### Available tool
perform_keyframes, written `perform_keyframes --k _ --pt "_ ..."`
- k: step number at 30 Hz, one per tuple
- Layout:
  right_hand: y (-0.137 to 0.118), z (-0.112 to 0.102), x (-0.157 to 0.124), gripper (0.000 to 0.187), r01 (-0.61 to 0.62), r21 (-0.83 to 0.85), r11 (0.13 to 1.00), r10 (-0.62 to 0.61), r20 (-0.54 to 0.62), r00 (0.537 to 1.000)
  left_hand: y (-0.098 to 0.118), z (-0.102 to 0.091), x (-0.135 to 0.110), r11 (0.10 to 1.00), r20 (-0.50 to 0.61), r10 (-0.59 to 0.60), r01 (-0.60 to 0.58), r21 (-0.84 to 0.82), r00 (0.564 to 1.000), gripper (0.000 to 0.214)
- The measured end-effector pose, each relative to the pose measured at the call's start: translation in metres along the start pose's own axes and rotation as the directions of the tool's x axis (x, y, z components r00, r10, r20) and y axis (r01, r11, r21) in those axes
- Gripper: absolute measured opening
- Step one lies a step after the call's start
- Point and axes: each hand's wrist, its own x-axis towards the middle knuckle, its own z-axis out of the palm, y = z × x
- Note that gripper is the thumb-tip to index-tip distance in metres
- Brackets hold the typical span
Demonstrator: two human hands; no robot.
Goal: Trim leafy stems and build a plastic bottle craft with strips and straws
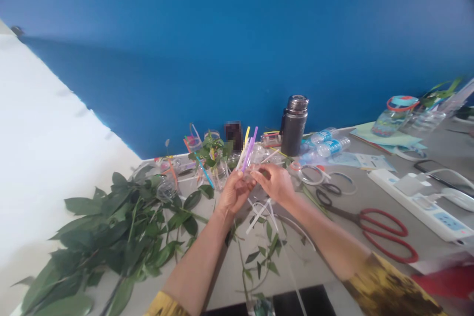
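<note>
Right in front of the person, the two bare hands are close together, almost meeting over a bundle of coloured drinking straws. The left hand curls around the bundle's lower end, while the fingers of the right hand come in from the side and touch it; I can't tell whether the right hand is actually gripping. The straws are purple, yellow and white, standing tilted and fanned out above a clear plastic cup that the fingers partly hide. All this sits just in front of the dark steel-capped vacuum flask and a little to its left. Thin white strips and leafy sprigs lie nearer the person than the flask, under the hands. A large heap of green leafy branches lies farther left of the flask. Red-handled scissors and clear tape rolls sit to its right, and a white power strip lies beyond them. Two water bottles lie just right of the flask, and a blue wall rises behind it.
</note>
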Motion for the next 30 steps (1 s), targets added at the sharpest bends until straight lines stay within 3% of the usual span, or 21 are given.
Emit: perform_keyframes --k 5,9,11,20,30 --pt "0.008 -0.01 0.006 0.04 -0.039 0.04 0.998 0.043 -0.123 0.992 0.005 -0.004 0.0 0.999 -0.041 0.024 -0.022 0.035 0.999 0.039" --pt "0.004 -0.024 0.012 0.035 0.071 0.118 0.99 -0.032 -0.3 0.954 0.002 -0.009 0.002 0.99 -0.062 0.09 -0.083 0.115 0.994 0.048" --pt "-0.001 -0.027 0.014 0.033 0.08 0.151 0.985 -0.032 -0.295 0.955 -0.001 -0.009 0.002 0.984 -0.065 0.119 -0.109 0.142 0.991 0.051" --pt "-0.004 -0.031 0.016 0.034 -0.086 0.267 0.96 0.115 -0.096 0.989 -0.007 -0.002 -0.003 0.965 -0.081 0.139 -0.117 0.234 0.987 0.073" --pt "0.0 -0.029 0.017 0.032 -0.061 0.232 0.971 0.099 -0.159 0.982 -0.011 -0.007 -0.001 0.981 -0.069 0.118 -0.105 0.166 0.991 0.063"
